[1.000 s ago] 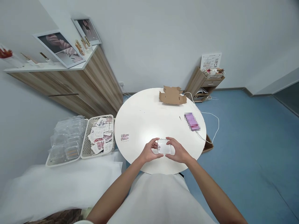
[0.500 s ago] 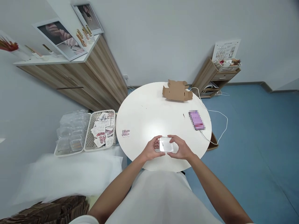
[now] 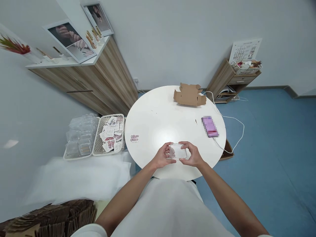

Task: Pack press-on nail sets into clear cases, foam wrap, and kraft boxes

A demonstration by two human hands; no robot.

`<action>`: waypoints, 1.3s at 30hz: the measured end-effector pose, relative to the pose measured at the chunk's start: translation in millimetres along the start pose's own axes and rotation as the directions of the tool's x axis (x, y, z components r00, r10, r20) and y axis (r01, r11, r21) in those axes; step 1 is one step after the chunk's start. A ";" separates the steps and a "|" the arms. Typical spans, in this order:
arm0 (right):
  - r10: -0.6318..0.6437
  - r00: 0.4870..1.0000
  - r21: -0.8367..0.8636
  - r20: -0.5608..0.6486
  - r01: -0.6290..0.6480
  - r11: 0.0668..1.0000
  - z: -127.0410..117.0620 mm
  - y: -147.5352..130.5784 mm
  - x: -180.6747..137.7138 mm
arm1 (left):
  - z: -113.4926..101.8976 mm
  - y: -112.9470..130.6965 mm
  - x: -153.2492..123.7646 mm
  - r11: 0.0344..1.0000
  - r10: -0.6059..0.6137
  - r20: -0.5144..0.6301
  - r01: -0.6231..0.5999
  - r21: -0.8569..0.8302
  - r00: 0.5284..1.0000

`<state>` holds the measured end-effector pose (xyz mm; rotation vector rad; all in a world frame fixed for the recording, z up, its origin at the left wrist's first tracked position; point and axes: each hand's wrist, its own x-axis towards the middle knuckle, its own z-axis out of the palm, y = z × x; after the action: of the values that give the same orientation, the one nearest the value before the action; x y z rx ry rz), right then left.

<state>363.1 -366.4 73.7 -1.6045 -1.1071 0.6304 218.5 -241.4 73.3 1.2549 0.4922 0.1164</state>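
Between my two hands is a small clear plastic box [image 3: 178,152], above the near edge of the round white table [image 3: 158,115]. My left hand [image 3: 164,156] grips its left end, fingers at the far edge and thumb at the near one. On the right end, my right hand [image 3: 192,154] pinches it the same way. Whether anything lies inside the box I cannot make out; it looks see-through. To the left on the table lies a card of pink press-on nails [image 3: 134,138].
An unfolded brown cardboard box [image 3: 189,95] lies at the table's far side. A pixelated purple phone-like object [image 3: 209,126] with a white cable [image 3: 232,118] is on the right. Left of the table stand a basket of nail cards [image 3: 98,143] and a tray of clear boxes [image 3: 81,135].
The whole view has shifted slightly, so things appear a little further right. Both hands keep hold of the clear box, whose glare has lessened.
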 end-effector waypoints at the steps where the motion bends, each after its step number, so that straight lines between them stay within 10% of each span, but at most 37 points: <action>1: 0.003 1.000 0.004 -0.001 -0.003 1.000 0.7 -1.6 0.4 | -0.1 1.2 -1.3 1.000 -0.002 0.001 0.002 -0.010 1.000; 16: 0.035 0.998 -0.050 0.055 -0.033 0.998 10.1 -11.3 -5.8 | -20.2 -7.4 -21.2 0.994 -0.076 -0.076 0.069 -0.089 0.994; 39: 0.565 0.822 0.421 -0.063 -0.492 0.762 43.7 -3.7 -3.1 | -27.6 -35.8 -31.2 0.998 -0.041 -0.100 0.038 -0.040 0.994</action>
<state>324.1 -349.3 62.7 -1.5805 -0.3302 0.9814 172.8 -239.3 43.0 1.2057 0.5988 0.1551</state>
